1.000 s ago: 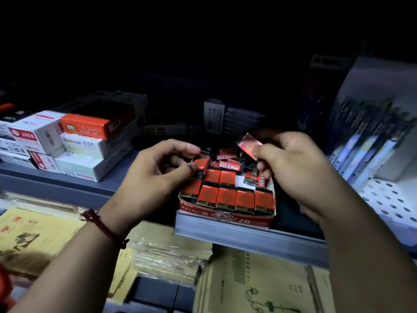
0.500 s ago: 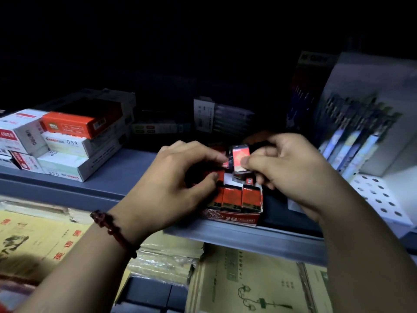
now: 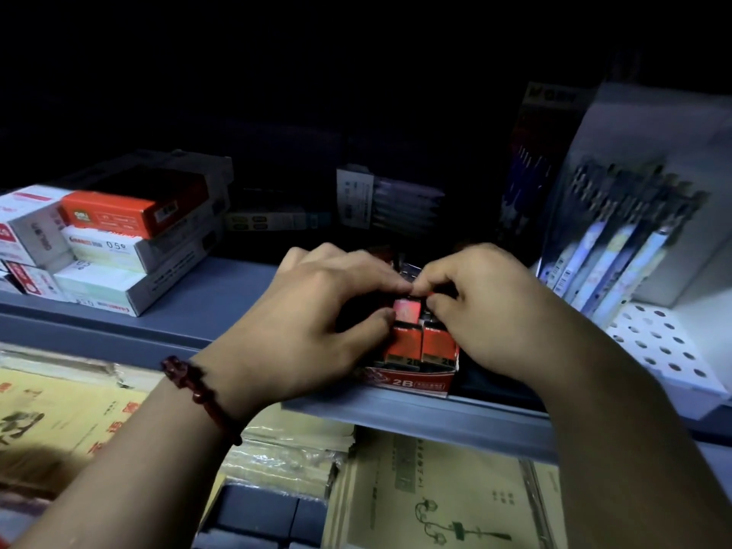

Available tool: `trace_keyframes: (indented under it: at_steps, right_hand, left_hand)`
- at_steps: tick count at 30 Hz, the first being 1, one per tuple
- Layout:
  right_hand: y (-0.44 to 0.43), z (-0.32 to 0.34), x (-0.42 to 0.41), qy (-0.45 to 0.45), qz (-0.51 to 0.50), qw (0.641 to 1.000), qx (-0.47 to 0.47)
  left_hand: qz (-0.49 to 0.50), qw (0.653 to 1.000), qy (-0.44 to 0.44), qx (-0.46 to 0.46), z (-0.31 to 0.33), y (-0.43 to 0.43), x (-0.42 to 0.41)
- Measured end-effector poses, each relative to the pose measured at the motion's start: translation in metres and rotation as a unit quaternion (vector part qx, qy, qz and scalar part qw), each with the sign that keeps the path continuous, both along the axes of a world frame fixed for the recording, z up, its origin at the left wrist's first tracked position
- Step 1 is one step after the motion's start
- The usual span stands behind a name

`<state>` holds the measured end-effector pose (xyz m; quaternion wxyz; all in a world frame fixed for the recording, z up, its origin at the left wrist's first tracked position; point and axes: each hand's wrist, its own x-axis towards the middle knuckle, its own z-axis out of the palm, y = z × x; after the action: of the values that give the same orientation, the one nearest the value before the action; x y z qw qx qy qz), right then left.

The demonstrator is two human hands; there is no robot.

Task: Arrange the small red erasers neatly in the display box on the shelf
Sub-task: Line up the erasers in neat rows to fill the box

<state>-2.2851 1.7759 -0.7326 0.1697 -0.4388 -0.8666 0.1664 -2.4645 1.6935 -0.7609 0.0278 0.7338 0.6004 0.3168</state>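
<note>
A red display box [image 3: 412, 382] marked 2B stands at the front of the grey shelf [image 3: 206, 307]. Two red erasers [image 3: 422, 346] stand upright in its front row; my hands hide the others. Both hands meet over the box. My left hand [image 3: 317, 322], with a red bead bracelet on the wrist, and my right hand [image 3: 483, 307] pinch one small red eraser [image 3: 406, 312] from either side, just behind the front row. It is upright, its shiny face toward me.
Stacked white and orange stationery boxes [image 3: 115, 247] sit on the shelf at the left. A white rack of pens [image 3: 618, 247] stands at the right on a perforated panel [image 3: 665, 346]. Yellow paper pads [image 3: 435, 493] lie on the level below. The back of the shelf is dark.
My right hand has brought the eraser down from above the box into it. My left hand has closed in and now pinches the same eraser. The camera has moved closer.
</note>
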Motion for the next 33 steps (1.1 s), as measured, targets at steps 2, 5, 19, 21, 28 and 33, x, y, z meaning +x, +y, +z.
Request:
trace_keyframes:
  at_steps: [2,5,19,21,28,33]
  right_hand:
    - [-0.001,0.002,-0.004,-0.031,-0.002,0.999,-0.019]
    - [-0.003,0.005,-0.005,-0.029,0.002,0.999,-0.046]
    - [-0.001,-0.003,-0.012,0.052,-0.165,0.982,-0.074]
    - [-0.001,-0.003,-0.014,0.047,-0.173,0.98,-0.091]
    - [0.0,-0.006,-0.017,0.027,-0.178,0.98,-0.081]
    - [-0.004,-0.013,-0.017,0.031,-0.175,0.984,-0.016]
  left_hand:
    - [0.0,0.999,0.035,-0.016,-0.001,0.0,-0.001]
    - [-0.004,0.997,0.071,-0.036,0.0,0.001,-0.001]
    - [-0.013,0.987,0.142,-0.075,0.006,-0.003,0.004]
    - [-0.012,0.987,0.146,-0.072,0.006,-0.003,0.004]
    - [-0.011,0.99,0.13,-0.055,0.004,-0.002,0.005]
    - [-0.019,0.993,0.115,-0.036,0.001,-0.001,0.004]
